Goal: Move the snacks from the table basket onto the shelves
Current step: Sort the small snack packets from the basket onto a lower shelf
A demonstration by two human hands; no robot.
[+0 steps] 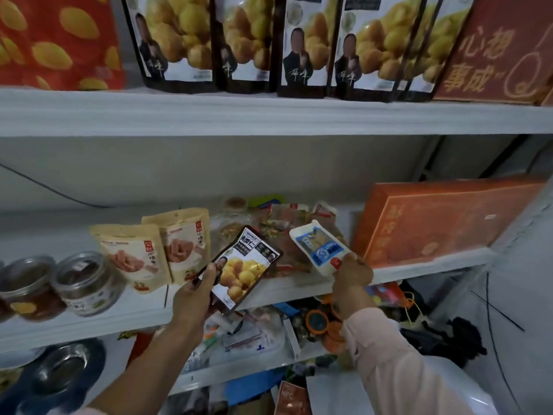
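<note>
- White shelving fills the view, with an upper shelf [269, 118] and a middle shelf [89, 322] against a pale wall.
- On the upper shelf a row of dark pouches [248, 43] printed with yellow chestnuts stands upright, between a red bag [57, 40] with yellow shapes on the left and a red box [490, 49] with gold characters on the right.
- On the middle shelf, from the left, stand two clear jars [86, 283], then two beige pouches [131, 256] leaning side by side.
- Behind and to the right of these lies a heap of small wrapped snacks [281, 223], and at the far right an orange box [443, 220].
- The left hand [194, 298] grips a chestnut pouch [242, 268] by its lower left corner, thumb on the printed face.
- That pouch is tilted, held over the front edge of the middle shelf, just right of the beige pouches.
- The right hand [353, 274], in a pale pink sleeve [389, 354], pinches the lower end of a white and blue packet [320, 247].
- This packet slants up to the left, between the heap and the orange box; whether it touches the shelf cannot be told.
- Below the middle shelf lies a jumble of mixed packets [263, 330].
</note>
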